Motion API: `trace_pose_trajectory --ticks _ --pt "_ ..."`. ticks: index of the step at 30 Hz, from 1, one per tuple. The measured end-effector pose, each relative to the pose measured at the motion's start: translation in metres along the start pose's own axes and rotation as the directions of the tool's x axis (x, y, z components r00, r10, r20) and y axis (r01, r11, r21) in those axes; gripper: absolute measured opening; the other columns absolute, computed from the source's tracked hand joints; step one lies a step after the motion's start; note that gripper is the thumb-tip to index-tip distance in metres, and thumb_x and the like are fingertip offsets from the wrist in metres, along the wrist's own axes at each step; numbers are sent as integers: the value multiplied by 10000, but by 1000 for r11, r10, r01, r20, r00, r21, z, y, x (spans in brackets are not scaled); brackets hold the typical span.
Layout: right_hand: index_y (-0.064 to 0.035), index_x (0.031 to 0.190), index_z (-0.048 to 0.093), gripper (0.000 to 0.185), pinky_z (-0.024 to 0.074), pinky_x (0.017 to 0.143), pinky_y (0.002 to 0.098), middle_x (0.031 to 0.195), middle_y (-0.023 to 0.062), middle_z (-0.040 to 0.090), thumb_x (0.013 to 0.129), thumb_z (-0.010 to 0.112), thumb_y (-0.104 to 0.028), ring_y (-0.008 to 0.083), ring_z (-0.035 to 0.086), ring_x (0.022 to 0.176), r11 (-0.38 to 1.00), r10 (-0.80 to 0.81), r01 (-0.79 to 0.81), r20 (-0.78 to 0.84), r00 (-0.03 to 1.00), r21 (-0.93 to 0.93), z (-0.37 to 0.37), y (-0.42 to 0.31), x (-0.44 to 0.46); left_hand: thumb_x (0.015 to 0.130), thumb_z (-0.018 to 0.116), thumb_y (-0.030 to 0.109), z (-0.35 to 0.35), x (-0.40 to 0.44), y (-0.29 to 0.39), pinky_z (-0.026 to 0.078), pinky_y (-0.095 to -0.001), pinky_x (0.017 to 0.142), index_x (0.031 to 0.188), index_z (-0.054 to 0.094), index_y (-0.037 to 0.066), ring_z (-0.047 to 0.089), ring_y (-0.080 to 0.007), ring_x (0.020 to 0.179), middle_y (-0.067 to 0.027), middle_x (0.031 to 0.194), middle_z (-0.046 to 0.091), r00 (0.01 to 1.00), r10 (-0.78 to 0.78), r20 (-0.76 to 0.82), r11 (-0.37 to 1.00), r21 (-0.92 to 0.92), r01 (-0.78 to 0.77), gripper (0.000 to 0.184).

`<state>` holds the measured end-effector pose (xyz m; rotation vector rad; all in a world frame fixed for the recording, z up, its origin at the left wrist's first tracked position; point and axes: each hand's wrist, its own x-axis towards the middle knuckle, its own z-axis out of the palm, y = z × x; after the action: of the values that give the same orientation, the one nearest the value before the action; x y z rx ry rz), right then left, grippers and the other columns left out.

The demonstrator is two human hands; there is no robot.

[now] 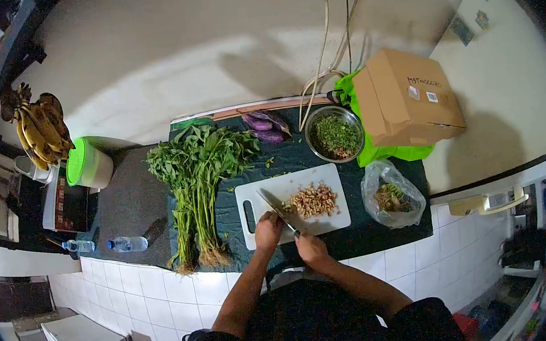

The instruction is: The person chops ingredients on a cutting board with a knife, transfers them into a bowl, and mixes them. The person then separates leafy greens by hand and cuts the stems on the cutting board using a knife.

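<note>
My right hand (pixel 311 249) grips the dark handle of a kitchen knife (pixel 272 207), whose blade slants up and left over a white cutting board (pixel 259 197). Close against the lower part of the blade is my left hand (pixel 268 231), its fingers closed; what they hold, if anything, is hidden. A heap of small chopped brown and pale pieces (pixel 315 200) lies on the board, right of the blade. Behind the board's right end stands a metal bowl (pixel 311 147) with finely cut greens (pixel 337 134) and some brownish bits.
Leafy greens (pixel 197 168) with roots lie left of the board, purple eggplants (pixel 262 127) behind it. At right are a plastic bag (pixel 391 198) of vegetables and a cardboard box (pixel 410 98). Bottles (pixel 127 244), a green-lidded tub (pixel 92 165) and hanging bananas (pixel 42 130) are leftward.
</note>
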<state>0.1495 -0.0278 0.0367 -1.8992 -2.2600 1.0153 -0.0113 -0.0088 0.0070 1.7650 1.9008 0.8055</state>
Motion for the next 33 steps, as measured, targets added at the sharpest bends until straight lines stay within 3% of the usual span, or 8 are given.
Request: trace_pose_trajectory --ticks 5,8,10,16,19,26,28,33 --pt "9 884 608 346 522 663 523 744 254 645 937 521 -322 423 656 732 998 -42 46 -69 997 47 4 -4 24 814 626 139 -1 1 4 496 -482 678 902 638 28 612 -411 771 -205 839 616 999 -25 34 1000 -8 25 142" --pt "10 892 613 338 519 660 526 754 258 646 933 528 -314 430 654 737 987 -142 153 -156 977 57 -4 -11 25 816 621 123 -2 2 5 504 -479 681 881 634 22 616 -413 769 -207 834 621 997 -54 51 999 7 54 121" --pt "22 925 601 335 517 662 526 761 260 646 931 532 -306 433 652 739 986 -130 131 -23 991 101 -8 -9 22 812 620 117 -1 0 1 504 -477 680 870 633 13 615 -415 764 -213 829 621 997 -64 51 998 9 63 120" --pt "44 1002 569 350 527 665 516 757 257 649 930 535 -297 432 653 730 998 5 -5 2 1000 55 1 -1 -4 811 615 109 3 -1 -4 499 -481 675 828 626 2 611 -422 761 -224 831 618 995 -81 51 997 -10 82 109" --pt "53 1006 566 358 532 689 506 783 265 649 923 546 -295 428 655 758 998 -66 66 3 998 4 11 1 7 812 618 117 6 -1 -5 498 -482 679 836 622 1 612 -420 762 -226 841 619 996 -85 24 996 -39 86 118" --pt "68 972 584 360 527 678 502 781 267 643 913 553 -286 424 651 759 986 -132 136 -47 990 95 -3 -10 41 819 620 155 11 0 -12 499 -481 695 858 655 15 614 -417 776 -218 819 623 995 -90 43 995 43 88 149" --pt "77 972 585 362 517 673 511 787 275 639 919 538 -279 432 647 761 977 -198 197 12 980 76 -11 -12 38 819 620 163 7 -2 -7 501 -481 690 862 660 17 614 -418 773 -216 811 622 996 -84 34 996 30 83 157" --pt "68 963 594 361 518 685 512 803 267 644 925 532 -285 430 648 772 986 -126 121 45 991 113 -15 -6 12 802 620 148 2 1 1 507 -477 696 880 660 25 615 -417 764 -217 841 618 990 -115 82 993 37 113 151"
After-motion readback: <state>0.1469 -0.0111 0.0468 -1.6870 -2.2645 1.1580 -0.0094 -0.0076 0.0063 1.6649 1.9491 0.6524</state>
